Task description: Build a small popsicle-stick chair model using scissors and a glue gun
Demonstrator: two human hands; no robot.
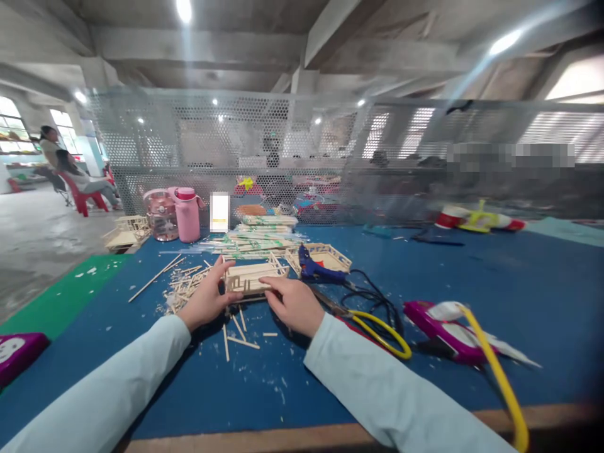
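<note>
A small wooden stick model [255, 277] is held above the blue tabletop between both hands. My left hand [211, 294] grips its left end, with the thumb in front and fingers behind. At its right front edge, my right hand [295, 305] is closed on it, the index finger lying on top and the thumb below. Loose wooden sticks [189, 283] lie in a pile left of my left hand, and several more are scattered in front of the model. Behind the right hand, a blue glue gun [317, 267] rests against a second stick frame [337, 257].
Yellow-handled scissors [382, 333] and a black cable lie right of my right hand. Farther right is a purple-and-white object [448, 330] with a yellow strap. Bundled sticks [264, 236], a pink bottle [187, 217] and a mesh partition [226, 138] stand behind. Two people sit far left.
</note>
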